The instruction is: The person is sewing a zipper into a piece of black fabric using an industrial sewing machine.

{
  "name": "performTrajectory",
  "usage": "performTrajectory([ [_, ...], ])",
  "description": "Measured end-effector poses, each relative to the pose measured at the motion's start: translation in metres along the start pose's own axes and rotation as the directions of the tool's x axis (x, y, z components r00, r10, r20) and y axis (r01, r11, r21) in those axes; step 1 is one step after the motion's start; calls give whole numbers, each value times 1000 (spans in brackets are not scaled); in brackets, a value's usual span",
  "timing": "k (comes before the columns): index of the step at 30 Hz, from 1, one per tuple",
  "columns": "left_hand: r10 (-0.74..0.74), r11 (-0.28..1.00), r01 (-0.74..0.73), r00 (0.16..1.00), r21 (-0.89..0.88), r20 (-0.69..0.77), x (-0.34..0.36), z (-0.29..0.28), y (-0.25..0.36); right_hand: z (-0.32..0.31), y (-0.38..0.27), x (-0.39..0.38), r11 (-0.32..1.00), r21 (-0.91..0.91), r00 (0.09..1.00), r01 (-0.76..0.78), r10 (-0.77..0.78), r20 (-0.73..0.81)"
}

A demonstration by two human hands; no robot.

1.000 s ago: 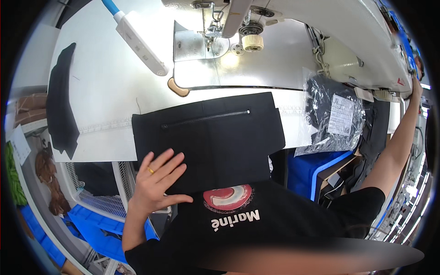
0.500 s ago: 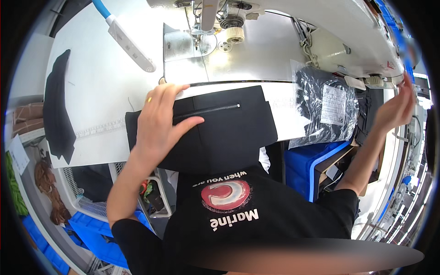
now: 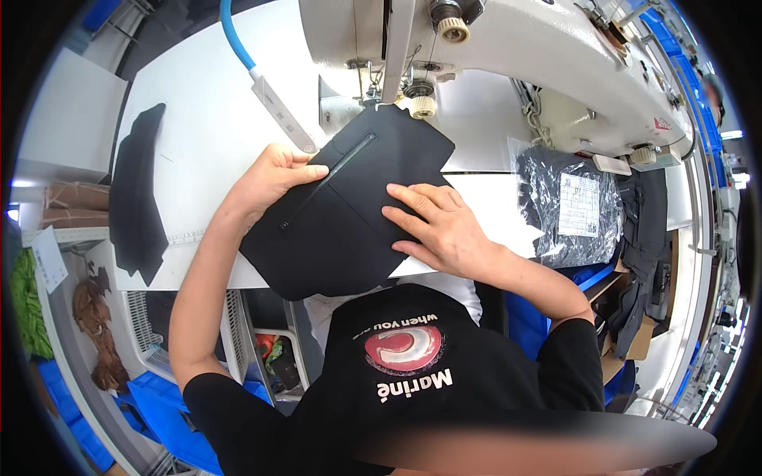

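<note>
A black fabric piece (image 3: 349, 230) with a zipper (image 3: 329, 178) set into it lies turned at a slant. Its far corner reaches up to the needle area of the sewing machine (image 3: 373, 91). At the left edge my left hand (image 3: 274, 182) grips the cloth, thumb on top beside the zipper and the other fingers partly hidden. My right hand (image 3: 440, 226) rests on the right part of the cloth, its fingers spread. The near end of the fabric hangs over the table's front edge.
Another dark fabric piece (image 3: 139, 194) lies on the white table (image 3: 206, 103) at the left. A white device on a blue hose (image 3: 278, 111) hangs beside the needle area. To the right is a clear plastic bag (image 3: 567, 206) with dark contents. Blue crates (image 3: 178, 420) stand below.
My right hand has come from the machine's right side onto the cloth. The fabric has been turned and moved up toward the needle, with the left hand now gripping its edge.
</note>
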State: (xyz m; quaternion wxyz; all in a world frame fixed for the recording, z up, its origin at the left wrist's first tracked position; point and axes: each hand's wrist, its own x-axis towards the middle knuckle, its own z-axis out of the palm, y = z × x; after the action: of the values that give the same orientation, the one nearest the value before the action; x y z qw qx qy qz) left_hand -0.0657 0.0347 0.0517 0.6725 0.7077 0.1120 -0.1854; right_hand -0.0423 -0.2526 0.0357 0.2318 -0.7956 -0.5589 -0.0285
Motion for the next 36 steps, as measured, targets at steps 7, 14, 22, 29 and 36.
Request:
performTrajectory([
  [7, 29, 999, -29, 1000, 44, -4, 6, -2, -1, 9, 1, -7, 999, -36, 1000, 24, -24, -7],
  [14, 51, 998, -50, 998, 37, -34, 12, 1, 3, 12, -4, -5, 999, -37, 998, 19, -21, -53],
  [22, 59, 997, -56, 997, 53, -55, 21, 3, 5, 15, -7, -7, 999, -50, 998, 11, -14, -60],
  [29, 106, 991, -98, 992, 94, -76, 23, 1, -7, 18, -12, -8, 997, -73, 998, -3, -2, -67],
  [36, 68, 985, -56, 995, 163, -68, 26, 0, -8, 18, -17, -8, 997, -71, 998, -29, 25, -66],
])
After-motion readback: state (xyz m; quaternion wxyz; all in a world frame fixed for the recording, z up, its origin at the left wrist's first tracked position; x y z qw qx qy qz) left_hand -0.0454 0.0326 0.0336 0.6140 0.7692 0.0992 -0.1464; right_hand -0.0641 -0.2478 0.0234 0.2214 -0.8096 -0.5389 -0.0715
